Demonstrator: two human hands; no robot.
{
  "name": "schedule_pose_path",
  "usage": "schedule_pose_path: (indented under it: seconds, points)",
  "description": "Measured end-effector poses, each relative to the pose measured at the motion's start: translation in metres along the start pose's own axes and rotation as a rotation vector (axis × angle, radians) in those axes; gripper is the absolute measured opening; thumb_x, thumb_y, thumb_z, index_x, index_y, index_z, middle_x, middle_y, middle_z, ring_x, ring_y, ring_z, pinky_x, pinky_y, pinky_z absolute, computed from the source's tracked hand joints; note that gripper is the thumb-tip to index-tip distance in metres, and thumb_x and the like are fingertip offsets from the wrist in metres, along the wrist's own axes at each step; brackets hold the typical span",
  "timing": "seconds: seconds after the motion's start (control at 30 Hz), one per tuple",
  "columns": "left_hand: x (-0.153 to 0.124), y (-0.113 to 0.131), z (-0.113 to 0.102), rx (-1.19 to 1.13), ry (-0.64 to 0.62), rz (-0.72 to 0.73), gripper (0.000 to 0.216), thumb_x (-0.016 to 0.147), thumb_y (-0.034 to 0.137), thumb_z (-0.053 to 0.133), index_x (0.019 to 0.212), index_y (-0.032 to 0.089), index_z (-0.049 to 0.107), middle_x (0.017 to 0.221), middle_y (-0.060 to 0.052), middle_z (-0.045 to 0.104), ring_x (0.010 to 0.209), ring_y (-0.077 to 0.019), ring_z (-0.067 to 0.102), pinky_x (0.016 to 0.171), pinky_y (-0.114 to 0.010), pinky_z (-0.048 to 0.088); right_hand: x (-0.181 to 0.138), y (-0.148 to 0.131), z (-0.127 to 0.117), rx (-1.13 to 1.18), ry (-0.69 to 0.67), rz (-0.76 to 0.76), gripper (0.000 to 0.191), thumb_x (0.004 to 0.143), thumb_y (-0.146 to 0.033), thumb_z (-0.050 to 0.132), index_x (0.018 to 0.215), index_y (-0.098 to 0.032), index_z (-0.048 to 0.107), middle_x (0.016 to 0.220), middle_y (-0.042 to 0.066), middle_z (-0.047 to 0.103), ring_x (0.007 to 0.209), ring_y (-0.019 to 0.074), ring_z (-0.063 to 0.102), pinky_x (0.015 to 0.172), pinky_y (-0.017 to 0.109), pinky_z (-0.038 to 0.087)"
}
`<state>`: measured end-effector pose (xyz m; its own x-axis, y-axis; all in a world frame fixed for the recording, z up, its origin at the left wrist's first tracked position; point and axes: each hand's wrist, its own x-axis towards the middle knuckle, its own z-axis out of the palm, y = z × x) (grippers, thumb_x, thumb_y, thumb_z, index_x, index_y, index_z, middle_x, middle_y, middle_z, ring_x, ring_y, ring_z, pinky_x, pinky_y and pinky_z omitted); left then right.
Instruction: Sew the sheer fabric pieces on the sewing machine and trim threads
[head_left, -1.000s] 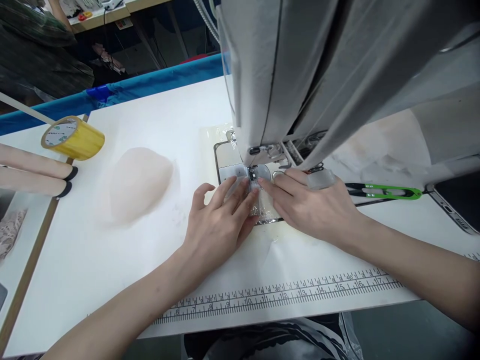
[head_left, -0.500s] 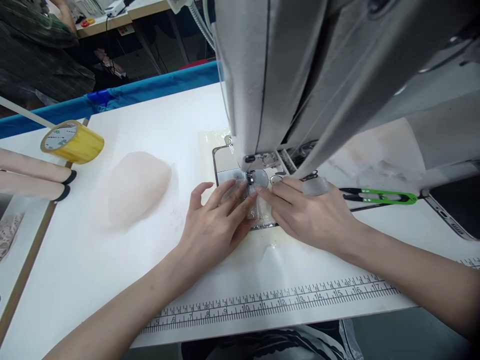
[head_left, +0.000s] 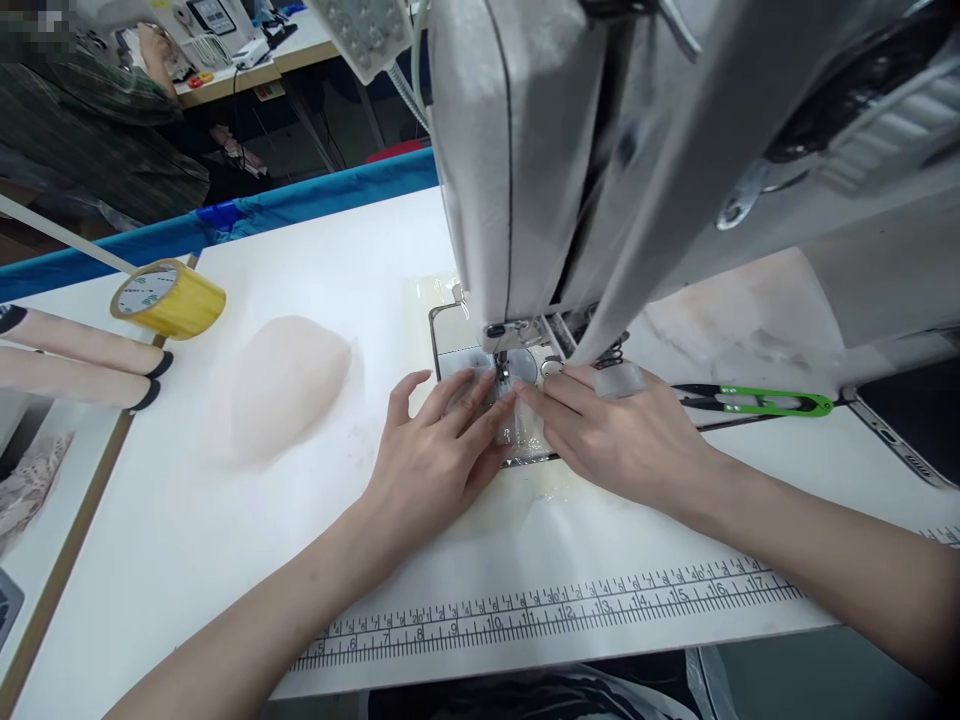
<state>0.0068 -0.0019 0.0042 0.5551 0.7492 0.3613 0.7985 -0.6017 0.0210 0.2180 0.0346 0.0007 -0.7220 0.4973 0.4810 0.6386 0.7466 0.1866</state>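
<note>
My left hand (head_left: 442, 440) lies palm down beside the presser foot (head_left: 502, 368) of a sewing machine (head_left: 517, 150), its fingers spread over the metal needle plate (head_left: 459, 335). From the right, my right hand (head_left: 622, 425) reaches to the same spot. Its fingers are bent close together, and its index fingertip nearly meets my left fingers just in front of the foot. Whatever thin material is under the fingertips is too small and pale to make out. A translucent tab (head_left: 621, 380) overlaps the back of my right hand.
A sheer beige fabric piece (head_left: 292, 385) lies left of my hands; yellow tape (head_left: 180, 300) stands behind it. Green thread snips (head_left: 772, 402) and a phone (head_left: 915, 420) are at right. A printed ruler (head_left: 525, 617) runs along the front edge. A person (head_left: 97, 130) sits beyond.
The camera view has shifted slightly, so the table items appear a little lower and those at left farther right. My hands keep nearly the same pose at the presser foot.
</note>
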Motion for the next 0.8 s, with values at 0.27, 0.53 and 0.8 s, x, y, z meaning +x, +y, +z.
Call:
schedule_pose_path:
  seconds: [0.27, 0.53, 0.8]
  points:
    - [0.001, -0.003, 0.004, 0.007, 0.005, -0.007, 0.036, 0.097, 0.032, 0.053, 0.131, 0.021, 0.058, 0.133, -0.007, 0.063, 0.123, -0.0252, 0.057, 0.107, -0.049, 0.03, -0.001, 0.001, 0.001, -0.02, -0.022, -0.012, 0.025, 0.089, -0.009, 0.051, 0.104, -0.01, 0.071, 0.069, 0.003, 0.066, 0.072, 0.0177, 0.056, 0.061, 0.034, 0.028]
    - [0.002, -0.006, 0.007, 0.011, 0.002, -0.013, 0.036, 0.098, 0.033, 0.051, 0.131, 0.022, 0.058, 0.132, -0.007, 0.063, 0.123, -0.0259, 0.058, 0.108, -0.051, 0.03, 0.001, 0.002, 0.004, -0.042, -0.028, 0.0, 0.027, 0.088, -0.009, 0.052, 0.106, -0.012, 0.071, 0.068, 0.002, 0.067, 0.073, 0.0181, 0.057, 0.062, 0.034, 0.029]
    - [0.0, 0.003, -0.02, -0.113, 0.01, 0.047, 0.022, 0.096, 0.031, 0.053, 0.108, 0.017, 0.064, 0.119, -0.009, 0.069, 0.116, -0.0249, 0.06, 0.098, -0.042, 0.046, 0.003, 0.01, -0.008, 0.126, -0.017, -0.072, 0.027, 0.089, -0.009, 0.048, 0.106, -0.014, 0.068, 0.1, 0.007, 0.073, 0.089, 0.0205, 0.061, 0.069, 0.034, 0.036]
